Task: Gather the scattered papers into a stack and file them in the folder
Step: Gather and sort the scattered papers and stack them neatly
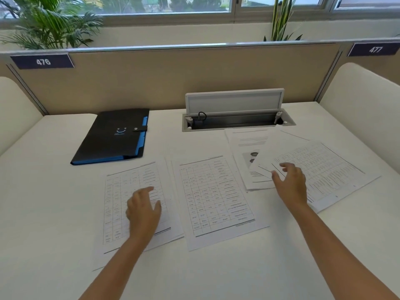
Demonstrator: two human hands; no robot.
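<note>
left hand (144,210) on papers (216,198), desk labels (42,61) "476", "477"

- The table (54,191) looks smooth, matt and white.
- The papers (216,195) are thin white printed sheets, matt.
- The folder (112,137) looks like black plastic with a faint sheen, blue inner edges and a metal snap.
- The cable tray (236,124) at the far side looks like grey metal.

A white desk (54,202) backs onto a beige divider (151,83) bearing number plates 476 (42,61) and 477 (374,49). A cable tray (236,122) is sunk into the desk, its lid (234,102) raised. Leafy plants (49,24) stand behind, below a window (162,5).
</note>
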